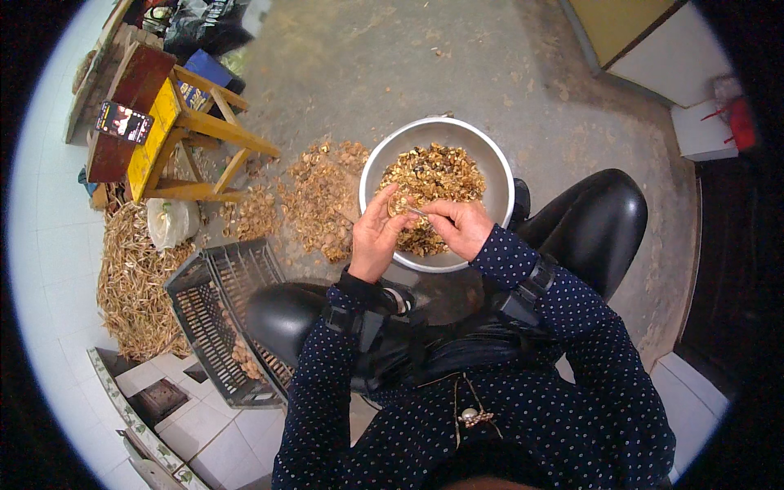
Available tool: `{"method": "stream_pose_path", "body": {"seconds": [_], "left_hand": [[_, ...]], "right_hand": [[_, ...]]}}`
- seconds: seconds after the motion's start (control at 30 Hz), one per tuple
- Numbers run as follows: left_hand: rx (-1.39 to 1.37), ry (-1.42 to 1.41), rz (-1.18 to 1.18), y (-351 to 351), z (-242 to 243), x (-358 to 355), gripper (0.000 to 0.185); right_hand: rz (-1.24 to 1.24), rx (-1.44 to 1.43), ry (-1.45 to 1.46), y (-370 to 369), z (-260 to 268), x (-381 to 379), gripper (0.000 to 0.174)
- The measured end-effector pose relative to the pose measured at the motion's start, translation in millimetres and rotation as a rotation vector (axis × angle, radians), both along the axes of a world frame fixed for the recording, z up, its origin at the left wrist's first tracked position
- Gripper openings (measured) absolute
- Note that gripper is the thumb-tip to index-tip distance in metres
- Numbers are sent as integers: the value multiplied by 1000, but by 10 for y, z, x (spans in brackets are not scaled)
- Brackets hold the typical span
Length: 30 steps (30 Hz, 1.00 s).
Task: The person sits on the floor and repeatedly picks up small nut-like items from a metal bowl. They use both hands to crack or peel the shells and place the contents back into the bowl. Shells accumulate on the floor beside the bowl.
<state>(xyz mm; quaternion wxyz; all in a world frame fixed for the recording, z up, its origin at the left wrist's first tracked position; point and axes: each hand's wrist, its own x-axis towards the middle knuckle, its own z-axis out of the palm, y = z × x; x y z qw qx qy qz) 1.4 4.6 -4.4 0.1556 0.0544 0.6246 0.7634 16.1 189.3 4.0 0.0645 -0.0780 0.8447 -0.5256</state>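
A wide metal basin (501, 184) stands on the floor in front of me, with a heap of walnut kernels (438, 171) inside. Over its near left part, my left hand (375, 240) holds a walnut piece (399, 206), apparently in its shell, between thumb and fingers. My right hand (460, 226) pinches a thin metal pick (418, 211), its tip at the walnut piece. The fingers partly hide the walnut piece and the pick's tip.
Broken walnut shells (324, 196) cover the floor left of the basin. A black plastic crate (211, 306) holding whole walnuts (245, 361) stands by my left knee. Beyond are a yellow wooden stool (202, 125), a phone (124, 122), a plastic bag (171, 223) and a straw pile (135, 288).
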Motion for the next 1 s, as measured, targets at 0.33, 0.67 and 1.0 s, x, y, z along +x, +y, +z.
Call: {"method": "stream_pose_path", "body": {"seconds": [0.33,0.67,1.0], "left_hand": [[-45,-34,-5,-25,-8,-10,42],[-27,-60,67,54,-39,60,39],[-375,71,164,96,-94,53,37]], "right_hand": [[35,102,87,-18,27,20,20],[9,176,174,-69,3,53,21],[-31,288,129,-160,113,54,17]]}}
